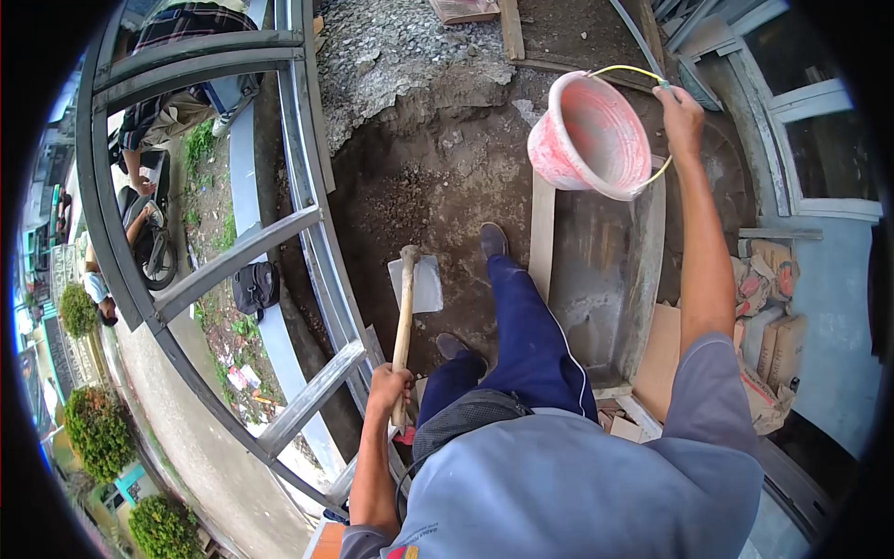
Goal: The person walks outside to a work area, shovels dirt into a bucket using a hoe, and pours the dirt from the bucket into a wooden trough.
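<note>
My left hand (390,387) is closed round the wooden handle of a hoe (404,326). The hoe's flat grey blade (427,285) hangs low over the dirt, left of my feet; whether it touches the ground I cannot tell. Out to the right, my right hand (683,114) grips the thin yellow handle of a pink bucket (555,140). The bucket is tilted with its mouth toward me, and pale smears coat its inside. No load shows in it.
A long trough (596,270) lies right of my feet. Broken rubble (400,56) is ahead. A metal frame (312,214) stands close on my left, with a person (172,116) beyond it. Paper sacks (768,349) rest by the right wall.
</note>
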Motion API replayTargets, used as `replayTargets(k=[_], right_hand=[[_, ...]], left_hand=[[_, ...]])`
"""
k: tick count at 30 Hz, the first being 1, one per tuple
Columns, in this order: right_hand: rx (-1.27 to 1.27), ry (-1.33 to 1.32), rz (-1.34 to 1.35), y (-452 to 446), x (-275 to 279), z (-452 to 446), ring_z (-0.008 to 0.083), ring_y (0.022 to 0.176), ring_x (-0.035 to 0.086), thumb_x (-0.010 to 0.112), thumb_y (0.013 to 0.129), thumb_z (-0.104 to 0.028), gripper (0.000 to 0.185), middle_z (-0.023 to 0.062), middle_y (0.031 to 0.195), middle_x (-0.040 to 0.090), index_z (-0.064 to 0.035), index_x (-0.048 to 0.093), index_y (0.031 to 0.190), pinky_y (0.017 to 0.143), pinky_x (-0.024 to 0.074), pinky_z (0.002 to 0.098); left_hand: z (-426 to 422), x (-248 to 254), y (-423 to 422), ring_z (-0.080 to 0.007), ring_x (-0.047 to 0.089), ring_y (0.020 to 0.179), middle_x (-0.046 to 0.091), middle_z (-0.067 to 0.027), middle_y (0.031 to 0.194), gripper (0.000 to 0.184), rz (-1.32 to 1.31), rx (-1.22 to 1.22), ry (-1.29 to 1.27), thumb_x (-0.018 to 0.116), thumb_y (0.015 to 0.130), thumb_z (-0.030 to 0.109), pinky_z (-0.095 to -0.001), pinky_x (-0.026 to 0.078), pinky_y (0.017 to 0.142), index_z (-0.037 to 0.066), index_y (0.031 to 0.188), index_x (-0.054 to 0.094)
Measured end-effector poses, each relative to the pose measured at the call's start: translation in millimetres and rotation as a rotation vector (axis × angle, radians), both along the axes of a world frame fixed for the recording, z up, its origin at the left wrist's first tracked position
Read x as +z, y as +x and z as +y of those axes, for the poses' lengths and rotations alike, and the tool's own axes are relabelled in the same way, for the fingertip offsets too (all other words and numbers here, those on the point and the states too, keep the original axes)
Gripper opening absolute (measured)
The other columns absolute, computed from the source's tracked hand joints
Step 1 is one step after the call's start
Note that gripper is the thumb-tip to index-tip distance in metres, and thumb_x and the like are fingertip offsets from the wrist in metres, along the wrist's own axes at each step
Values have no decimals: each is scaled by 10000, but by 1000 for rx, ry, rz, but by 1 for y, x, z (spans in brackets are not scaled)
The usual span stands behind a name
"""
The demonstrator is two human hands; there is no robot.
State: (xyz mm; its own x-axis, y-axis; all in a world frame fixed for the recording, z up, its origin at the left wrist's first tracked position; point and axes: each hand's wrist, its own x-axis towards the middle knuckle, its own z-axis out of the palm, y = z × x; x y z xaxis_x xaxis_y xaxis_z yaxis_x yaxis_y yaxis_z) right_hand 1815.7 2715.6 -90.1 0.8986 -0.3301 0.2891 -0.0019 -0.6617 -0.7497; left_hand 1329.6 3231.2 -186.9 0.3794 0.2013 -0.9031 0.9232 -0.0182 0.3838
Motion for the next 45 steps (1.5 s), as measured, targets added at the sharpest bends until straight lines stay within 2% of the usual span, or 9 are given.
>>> replayTargets(k=[6, 12, 19, 24, 26, 31, 33, 35, 45], right_hand=[[14, -158, 83, 132, -5, -38, 173, 920, 657, 681, 945, -322, 390, 111, 967, 752, 2, 752, 1150, 875, 487, 317], [153, -153, 423, 244, -202, -64, 159, 511, 555, 662, 955, -324, 315, 43, 610, 528, -21, 714, 1020, 521, 451, 365], [162, -331, 638, 307, -490, -155, 393, 822, 710, 601, 955, -280, 315, 245, 813, 697, -7, 703, 1074, 789, 532, 505], [327, -1024, 474, 265, -444, -35, 487, 986, 696, 588, 987, -326, 382, 274, 991, 734, 21, 710, 1092, 906, 528, 564], [516, -591, 152, 192, -422, 71, 499, 983, 680, 531, 1034, -393, 455, 271, 1049, 727, 21, 686, 1142, 907, 520, 555], [492, 458, 1488, -39, -391, 284, 437, 1147, 676, 752, 846, -607, 875, 329, 1263, 658, 105, 583, 1326, 1046, 491, 437], [334, 544, 872, -98, -445, 315, 340, 898, 714, 822, 865, -390, 713, 217, 1111, 665, 59, 505, 1320, 698, 617, 476], [-44, 1119, 1371, -94, -445, 317, 280, 728, 682, 807, 873, -290, 479, 156, 979, 646, -1, 547, 1151, 544, 588, 457], [157, 1196, 1051, -84, -432, 431, 172, 588, 577, 684, 908, -203, 297, 72, 815, 565, -46, 539, 1115, 498, 513, 356]], left_hand=[[-24, -18, 87, -147, 568, 488, 590, -52, 663, 120, 112, 20, -45, 672, 854, 63, -326, 487, 436, -23, 899, 601], [-57, -10, 170, -151, 563, 477, 589, -65, 666, 138, 205, 57, -70, 664, 886, 64, -321, 474, 438, -22, 944, 573], [-96, -21, 205, -143, 586, 509, 587, -55, 657, 237, 249, 32, -43, 694, 882, 82, -315, 469, 460, -64, 1037, 592], [-120, -36, 206, -349, 696, 658, 665, -225, 732, 342, 202, -112, 67, 693, 845, 146, -430, 557, 650, -45, 1117, 613], [-127, -31, 217, -428, 707, 760, 673, -282, 796, 357, 154, -117, 113, 690, 833, 144, -463, 560, 717, -47, 1125, 614], [-152, -41, 207, -505, 698, 794, 668, -341, 797, 448, -62, -257, 241, 692, 832, 137, -540, 578, 732, -80, 1194, 541], [-156, -46, 205, -493, 700, 746, 667, -329, 754, 485, -14, -325, 270, 695, 841, 145, -550, 584, 684, -96, 1217, 505], [-157, -65, 185, -488, 701, 724, 678, -315, 765, 526, -41, -340, 307, 690, 843, 149, -542, 585, 662, -93, 1266, 491], [-82, -147, 124, -499, 690, 768, 670, -298, 767, 350, 37, -219, 300, 744, 847, 304, -557, 540, 715, 16, 995, 613]])
